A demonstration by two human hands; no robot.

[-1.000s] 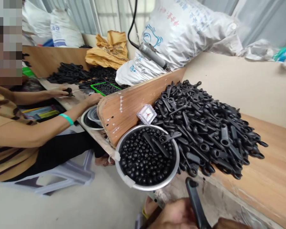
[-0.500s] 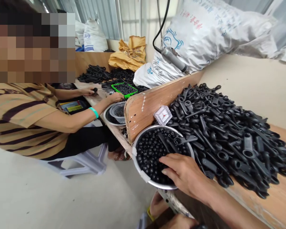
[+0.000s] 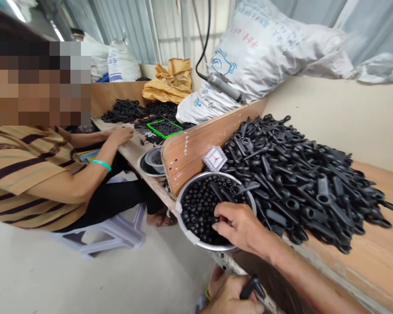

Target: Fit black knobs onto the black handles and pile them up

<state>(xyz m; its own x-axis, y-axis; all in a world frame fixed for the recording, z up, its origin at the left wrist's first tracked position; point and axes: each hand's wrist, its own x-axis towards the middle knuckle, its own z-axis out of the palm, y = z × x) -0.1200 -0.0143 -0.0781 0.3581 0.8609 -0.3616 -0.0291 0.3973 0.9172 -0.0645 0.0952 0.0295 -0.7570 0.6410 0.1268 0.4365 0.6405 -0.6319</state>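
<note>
My right hand reaches over the near side of a round metal bowl with taped patches on its rim. The bowl is full of small round black beads with holes. Thumb and fingers are curled close together above the beads; whatever is between them is hidden. At the bottom, my left hand is closed around a black plastic handle, which sticks up past the fingers. Several similar black handles lie on top of the beads at the bowl's far right.
A big pile of black handles covers the bench to the right. A small clock stands behind the bowl by a wooden divider. Above hangs a grey power tool. A co-worker sits left, near a green tray.
My left hand has risen further into view with the black handle. The fingers of my right hand have drawn closer together over the beads. The co-worker's hands have come together.
</note>
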